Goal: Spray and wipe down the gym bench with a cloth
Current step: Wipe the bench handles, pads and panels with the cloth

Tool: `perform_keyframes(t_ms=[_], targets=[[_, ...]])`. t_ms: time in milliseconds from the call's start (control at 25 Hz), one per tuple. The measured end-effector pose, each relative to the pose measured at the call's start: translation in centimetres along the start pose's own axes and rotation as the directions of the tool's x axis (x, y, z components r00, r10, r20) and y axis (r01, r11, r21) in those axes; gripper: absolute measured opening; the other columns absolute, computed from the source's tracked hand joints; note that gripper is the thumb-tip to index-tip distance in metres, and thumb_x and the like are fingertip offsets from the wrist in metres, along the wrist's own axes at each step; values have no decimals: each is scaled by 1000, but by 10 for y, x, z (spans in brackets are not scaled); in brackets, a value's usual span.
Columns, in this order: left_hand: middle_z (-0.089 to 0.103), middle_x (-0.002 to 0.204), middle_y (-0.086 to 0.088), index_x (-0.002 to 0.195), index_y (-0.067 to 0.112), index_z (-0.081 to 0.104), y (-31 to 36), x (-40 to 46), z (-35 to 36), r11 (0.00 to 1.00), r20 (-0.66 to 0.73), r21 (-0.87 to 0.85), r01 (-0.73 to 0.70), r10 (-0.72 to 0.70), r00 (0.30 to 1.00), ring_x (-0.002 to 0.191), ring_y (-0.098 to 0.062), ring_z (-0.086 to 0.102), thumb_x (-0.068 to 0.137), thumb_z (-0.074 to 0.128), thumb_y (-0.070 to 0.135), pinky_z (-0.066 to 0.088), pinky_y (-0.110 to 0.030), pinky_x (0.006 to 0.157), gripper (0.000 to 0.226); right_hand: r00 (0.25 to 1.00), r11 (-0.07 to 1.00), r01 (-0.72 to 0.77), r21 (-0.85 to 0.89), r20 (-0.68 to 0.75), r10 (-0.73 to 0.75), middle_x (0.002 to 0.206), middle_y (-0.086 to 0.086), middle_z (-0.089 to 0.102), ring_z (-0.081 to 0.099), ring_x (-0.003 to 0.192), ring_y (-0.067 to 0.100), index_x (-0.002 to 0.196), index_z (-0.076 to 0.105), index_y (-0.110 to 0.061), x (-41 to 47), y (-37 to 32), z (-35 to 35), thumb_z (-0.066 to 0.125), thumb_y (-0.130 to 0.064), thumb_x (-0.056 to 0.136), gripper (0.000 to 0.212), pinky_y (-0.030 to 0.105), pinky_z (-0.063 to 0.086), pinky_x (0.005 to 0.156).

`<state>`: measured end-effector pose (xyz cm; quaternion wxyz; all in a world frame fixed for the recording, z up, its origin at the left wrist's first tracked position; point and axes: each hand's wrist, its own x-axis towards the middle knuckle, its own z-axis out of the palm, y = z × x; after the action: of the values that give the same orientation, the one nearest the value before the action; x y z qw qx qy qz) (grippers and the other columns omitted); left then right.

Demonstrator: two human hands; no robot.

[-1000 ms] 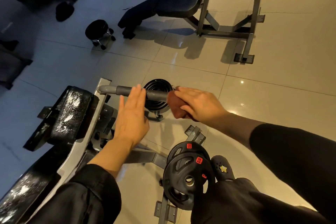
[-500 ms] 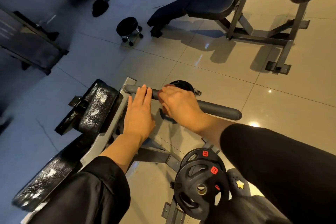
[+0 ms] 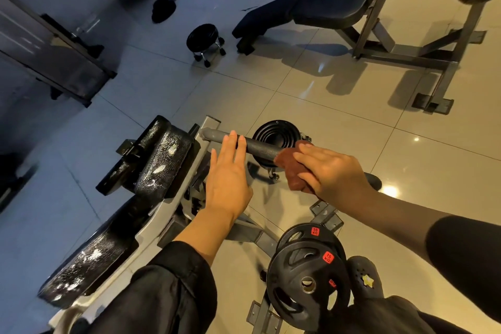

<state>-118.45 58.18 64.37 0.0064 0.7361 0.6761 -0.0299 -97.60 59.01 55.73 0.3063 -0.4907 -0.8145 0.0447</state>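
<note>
From my head camera, my right hand [image 3: 334, 171] grips the brown cloth [image 3: 294, 168] around the grey bar [image 3: 260, 147] of the bench [image 3: 160, 163]. My left hand [image 3: 229, 184] lies flat with straight fingers, its fingertips on the same bar, just left of the cloth. The bench's black pads lie left of both hands. Weight plates [image 3: 306, 271] sit below my right arm.
</note>
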Motion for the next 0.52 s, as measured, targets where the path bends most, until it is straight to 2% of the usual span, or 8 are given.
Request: perform_keyframes(t_ms=[160,240,360,520], targets=[[-9,162,-6,154,14,1,4,2,4,1000,-15,-21,9,-10,1000,148,-21,-11,83,61,-2,-10,-35,118,94,975,993,-116,-21,190,117,120,3,64,63,108,24,123,61,-15,37,-31,-5,57,-28,94,32,32,53,79],[-10,161,-8,154,13,0,5,1,6,1000,-12,-13,7,-7,1000,148,-21,-12,83,62,0,-11,-34,117,95,983,997,-70,-18,171,72,113,5,65,65,102,24,119,62,-13,58,-50,1,64,-22,90,31,32,53,75],[-11,161,-8,154,13,-1,4,0,7,1000,-6,-1,4,-4,1000,147,-22,-12,82,62,-1,-12,-33,115,96,994,997,-42,71,105,35,94,9,70,70,85,27,103,69,-8,70,-62,10,81,-11,72,32,31,55,62],[-13,161,-6,154,15,-3,0,0,7,1000,11,9,-7,7,1000,142,-15,-20,83,62,-2,-10,-34,117,97,999,998,38,45,36,-40,103,15,72,71,91,29,104,71,-4,45,-39,9,94,-16,53,58,39,59,61]])
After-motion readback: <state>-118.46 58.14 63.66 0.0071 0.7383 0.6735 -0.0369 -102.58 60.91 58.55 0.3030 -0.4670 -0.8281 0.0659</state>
